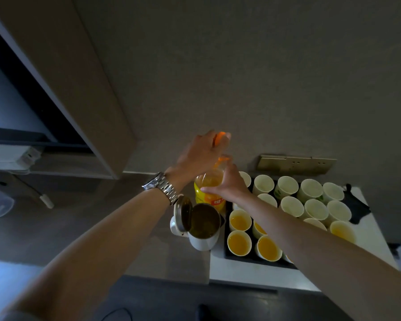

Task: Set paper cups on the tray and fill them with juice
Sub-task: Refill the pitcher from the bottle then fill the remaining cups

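Orange cap (220, 137) pinched in left hand (202, 154); right hand (227, 184) grips the round plastic bottle (210, 189).

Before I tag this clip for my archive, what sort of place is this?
Probably a hotel room or office drinks counter: an electric kettle with its lid up, a wall socket panel, and a black tray of paper cups on a white counter.

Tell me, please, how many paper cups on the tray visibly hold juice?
5 cups: two along the tray's near-left edge, one beside them, one half under the right forearm at, one at the near right. The forearm may hide more.
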